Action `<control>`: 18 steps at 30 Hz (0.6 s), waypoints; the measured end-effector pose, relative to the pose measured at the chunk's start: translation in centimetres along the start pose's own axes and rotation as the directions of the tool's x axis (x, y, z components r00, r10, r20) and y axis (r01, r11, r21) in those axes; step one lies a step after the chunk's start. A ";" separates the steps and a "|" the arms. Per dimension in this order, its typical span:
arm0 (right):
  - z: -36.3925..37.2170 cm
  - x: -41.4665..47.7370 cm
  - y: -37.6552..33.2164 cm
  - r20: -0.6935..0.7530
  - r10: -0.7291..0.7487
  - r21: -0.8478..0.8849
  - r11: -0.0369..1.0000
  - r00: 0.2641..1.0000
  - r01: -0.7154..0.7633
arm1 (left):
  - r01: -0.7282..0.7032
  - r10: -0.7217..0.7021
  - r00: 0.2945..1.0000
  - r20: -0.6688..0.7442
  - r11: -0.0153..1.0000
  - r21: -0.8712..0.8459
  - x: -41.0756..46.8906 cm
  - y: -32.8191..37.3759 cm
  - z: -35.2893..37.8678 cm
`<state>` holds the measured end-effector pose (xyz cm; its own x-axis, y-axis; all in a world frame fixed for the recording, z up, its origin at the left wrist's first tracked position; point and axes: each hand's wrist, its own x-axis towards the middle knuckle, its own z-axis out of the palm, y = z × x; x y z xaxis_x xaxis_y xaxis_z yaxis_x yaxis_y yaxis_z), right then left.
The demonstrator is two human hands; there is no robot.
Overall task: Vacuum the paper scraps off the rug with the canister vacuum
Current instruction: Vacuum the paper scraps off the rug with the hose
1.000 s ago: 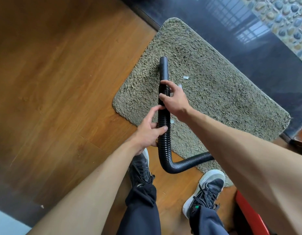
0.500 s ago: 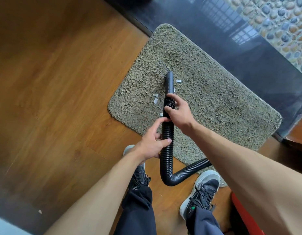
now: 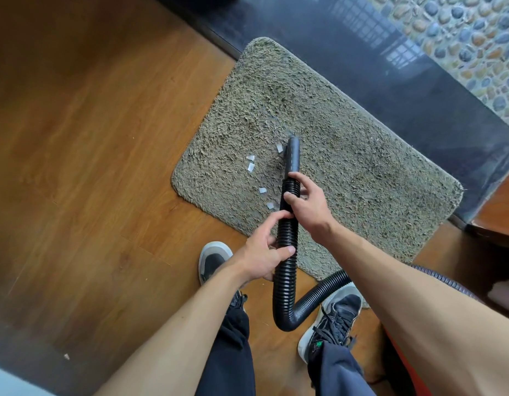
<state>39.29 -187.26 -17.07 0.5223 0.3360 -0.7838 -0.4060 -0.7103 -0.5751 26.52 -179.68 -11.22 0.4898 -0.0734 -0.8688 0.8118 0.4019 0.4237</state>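
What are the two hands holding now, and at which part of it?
Both hold the black vacuum hose by its ribbed part: the right hand just behind the smooth nozzle, the left hand lower down.

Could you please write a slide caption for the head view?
Both hands steer the black hose toward paper scraps on the rug.

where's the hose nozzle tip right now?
Head view, center: the nozzle tip rests on the rug, just right of the nearest paper scrap, ahead of the right hand.
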 end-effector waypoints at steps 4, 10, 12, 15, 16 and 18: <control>-0.9 -0.2 1.1 -0.014 0.018 0.025 1.000 1.000 -0.018 | 0.001 -0.002 1.000 0.025 1.000 0.024 0.1 0.1 0.8; -0.7 -0.8 1.5 0.071 0.078 0.093 0.992 0.994 -0.084 | 0.000 0.000 1.000 0.015 0.999 0.036 -0.6 -1.1 0.7; -0.1 -1.1 1.4 0.116 0.087 0.087 0.991 0.989 -0.098 | 0.001 -0.001 1.000 0.003 1.000 0.009 -1.2 -1.7 0.4; 1.1 -1.7 1.3 0.135 0.077 0.028 0.996 0.988 -0.082 | -0.001 0.000 1.000 -0.017 0.999 -0.032 -2.1 -2.6 0.3; 1.3 -1.8 1.2 0.132 0.071 0.010 0.997 0.989 -0.073 | -0.001 0.000 1.000 -0.027 0.999 -0.049 -2.2 -2.7 0.3; 1.6 -1.6 1.1 0.122 0.046 0.006 0.999 0.991 -0.047 | -0.004 0.001 0.999 -0.045 0.997 -0.074 -2.2 -2.7 0.2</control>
<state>36.76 -187.58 -16.83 0.4077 0.3760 -0.8321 -0.4347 -0.7215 -0.5390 23.29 -180.80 -10.41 0.4756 -0.0323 -0.8791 0.7841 0.4686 0.4070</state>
